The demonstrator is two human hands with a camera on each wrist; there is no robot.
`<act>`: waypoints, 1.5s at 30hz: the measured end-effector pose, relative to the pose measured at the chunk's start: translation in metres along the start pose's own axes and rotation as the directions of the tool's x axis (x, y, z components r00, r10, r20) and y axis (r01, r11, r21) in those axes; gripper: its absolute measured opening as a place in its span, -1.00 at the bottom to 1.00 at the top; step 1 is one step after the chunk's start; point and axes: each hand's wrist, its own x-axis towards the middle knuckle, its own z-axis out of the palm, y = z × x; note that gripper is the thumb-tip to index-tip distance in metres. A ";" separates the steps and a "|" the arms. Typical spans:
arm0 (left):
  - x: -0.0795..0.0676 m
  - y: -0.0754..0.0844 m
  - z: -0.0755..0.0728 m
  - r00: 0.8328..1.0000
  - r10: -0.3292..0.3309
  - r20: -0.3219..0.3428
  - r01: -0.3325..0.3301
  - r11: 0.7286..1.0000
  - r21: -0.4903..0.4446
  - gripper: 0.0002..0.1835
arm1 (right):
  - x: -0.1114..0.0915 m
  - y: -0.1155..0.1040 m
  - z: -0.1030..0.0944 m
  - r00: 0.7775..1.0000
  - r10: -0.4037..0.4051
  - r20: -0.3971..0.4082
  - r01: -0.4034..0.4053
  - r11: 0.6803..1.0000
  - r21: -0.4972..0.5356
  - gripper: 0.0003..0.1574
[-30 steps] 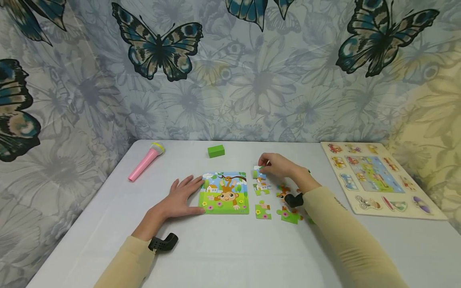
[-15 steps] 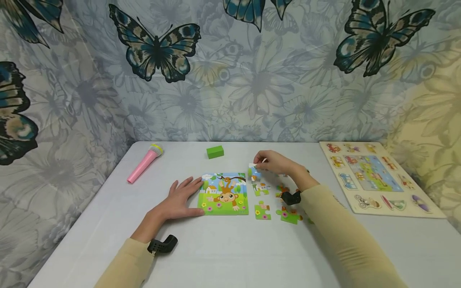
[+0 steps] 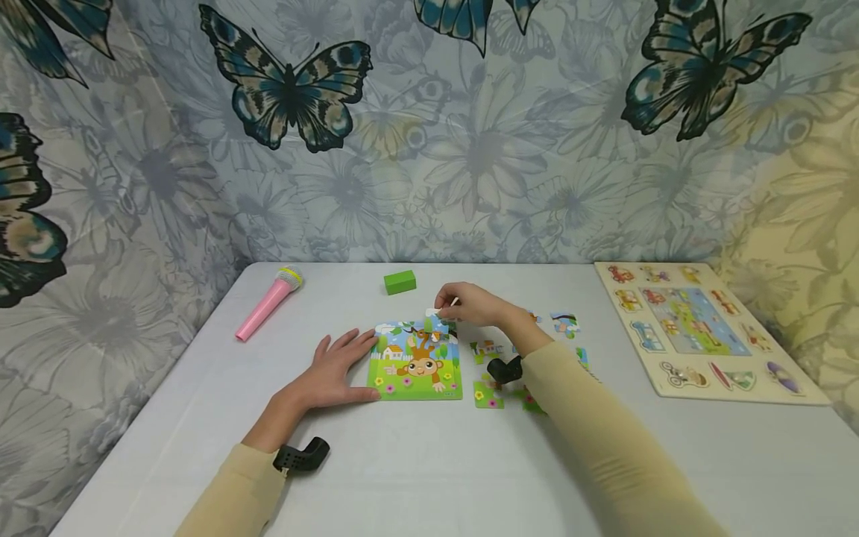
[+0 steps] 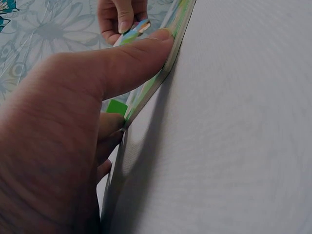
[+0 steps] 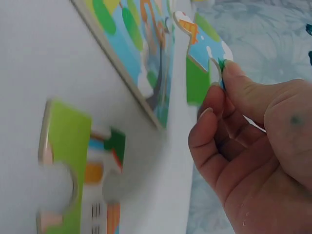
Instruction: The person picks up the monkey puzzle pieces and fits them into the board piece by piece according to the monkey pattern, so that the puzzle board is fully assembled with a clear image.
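Note:
A square monkey-picture puzzle board (image 3: 419, 384) lies flat on the white table. My left hand (image 3: 332, 377) rests at its left side with fingers spread; in the left wrist view the thumb (image 4: 139, 61) lies on the board's edge. Over the board's upper part, my right hand (image 3: 475, 306) pinches a jigsaw piece (image 5: 202, 56) between thumb and fingertips. That piece is blue and green with a bit of orange, and is held raised and tilted above the board's picture. Part of the picture's top right is hidden behind the piece and hand.
Several loose jigsaw pieces (image 3: 488, 394) lie right of the board, some hidden under the right forearm. A green block (image 3: 400, 283) stands behind the board. A pink toy microphone (image 3: 265, 307) lies back left; a large picture board (image 3: 647, 373) lies at the right.
My right hand has carried the jigsaw piece leftward from the loose pieces to above the board's top. More loose pieces show at the right. My left hand has stayed in place.

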 end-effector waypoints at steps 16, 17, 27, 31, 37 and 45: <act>0.003 -0.001 -0.002 1.000 0.001 0.004 -0.001 1.000 0.000 0.09 | 0.029 -0.026 0.032 0.997 -0.027 0.070 0.031 0.998 -0.062 -0.91; 0.003 -0.002 -0.002 1.000 0.000 0.005 0.000 1.000 0.003 0.09 | 0.031 -0.028 0.034 0.998 -0.017 0.067 0.021 0.998 -0.057 -0.91; 0.006 0.001 -0.001 1.000 -0.006 0.019 0.006 1.000 -0.002 0.09 | 0.041 -0.035 0.053 0.999 0.052 0.016 -0.050 0.995 -0.083 -0.89; 0.005 0.002 -0.002 1.000 -0.010 0.023 0.010 1.000 -0.004 0.09 | 0.039 -0.037 0.053 1.000 0.030 0.005 -0.029 0.993 -0.116 -0.87; 0.001 0.001 -0.003 1.000 0.003 0.005 -0.003 1.000 -0.001 0.08 | 0.035 -0.035 0.054 0.998 0.014 0.056 -0.005 0.989 -0.151 -0.79; 0.000 -0.002 -0.002 1.000 0.009 -0.001 -0.009 1.000 -0.011 0.08 | 0.037 -0.035 0.058 0.995 0.005 0.103 0.020 0.971 -0.239 -0.73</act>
